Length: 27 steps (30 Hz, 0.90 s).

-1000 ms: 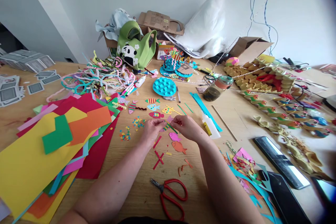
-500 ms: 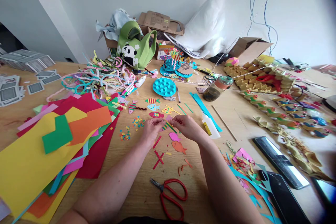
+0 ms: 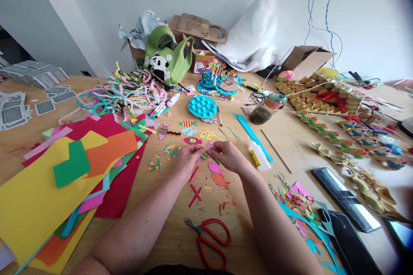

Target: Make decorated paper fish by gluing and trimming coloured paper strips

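Observation:
My left hand (image 3: 188, 162) and my right hand (image 3: 226, 157) meet fingertip to fingertip over the middle of the table. Both are closed in a pinch on a thin green paper strip (image 3: 206, 152), mostly covered by the fingers. Just under them lies a striped paper fish (image 3: 202, 158), partly hidden. A pink paper fish (image 3: 213, 167) and an orange paper fish (image 3: 220, 180) are nearer me. Beyond the fingers lie a red fish (image 3: 192, 140) and a yellow spotted fish (image 3: 205, 135). Red paper strips (image 3: 195, 195) cross below my left hand.
Red-handled cutters (image 3: 209, 236) lie in front of me. A glue bottle (image 3: 259, 155) is right of my hands, near blue strips (image 3: 251, 135). Coloured paper sheets (image 3: 48, 193) pile at left. A blue disc (image 3: 202, 106), a jar (image 3: 268, 108) and phones (image 3: 345, 197) surround the work.
My fingertips have drawn closer together over the striped fish, the right hand moving slightly left. Less of the green strip shows between them.

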### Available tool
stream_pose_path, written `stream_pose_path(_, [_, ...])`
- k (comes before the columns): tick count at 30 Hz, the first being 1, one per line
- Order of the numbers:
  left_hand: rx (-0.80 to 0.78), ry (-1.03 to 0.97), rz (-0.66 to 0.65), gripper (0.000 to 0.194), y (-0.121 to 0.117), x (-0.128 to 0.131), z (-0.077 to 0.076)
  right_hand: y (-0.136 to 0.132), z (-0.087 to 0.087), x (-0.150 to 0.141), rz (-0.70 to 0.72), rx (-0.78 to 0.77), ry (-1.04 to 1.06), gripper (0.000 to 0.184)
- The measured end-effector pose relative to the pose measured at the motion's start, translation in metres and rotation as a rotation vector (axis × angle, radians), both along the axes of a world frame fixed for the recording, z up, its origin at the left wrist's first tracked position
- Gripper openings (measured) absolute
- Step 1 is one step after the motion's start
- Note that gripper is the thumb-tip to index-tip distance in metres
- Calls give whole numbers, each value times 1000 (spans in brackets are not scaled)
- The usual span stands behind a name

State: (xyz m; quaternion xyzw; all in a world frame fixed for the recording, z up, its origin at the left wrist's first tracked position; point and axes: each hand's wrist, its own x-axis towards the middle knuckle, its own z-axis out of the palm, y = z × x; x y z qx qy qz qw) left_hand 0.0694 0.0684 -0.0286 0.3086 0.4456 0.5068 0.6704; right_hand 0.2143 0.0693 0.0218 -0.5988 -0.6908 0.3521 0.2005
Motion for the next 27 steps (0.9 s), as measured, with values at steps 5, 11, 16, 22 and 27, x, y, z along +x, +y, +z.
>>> stream_pose_path(5, [4, 46, -59, 21, -2, 0, 4, 0, 0, -1, 16, 10, -1, 28])
stream_pose_path(11, [13, 95, 57, 22, 3, -3, -7, 4, 3, 25, -60, 13, 100, 27])
stream_pose_path(16, [8, 49, 132, 23, 8, -4, -13, 10, -1, 62, -227, 90, -39, 21])
stream_pose_path(22, [15, 54, 160, 22, 7, -5, -12, 11, -10, 66, -72, 31, -351, 7])
stream_pose_path(27, [20, 39, 164, 19, 8, -5, -14, 13, -22, 62, 125, -6, -439, 12])
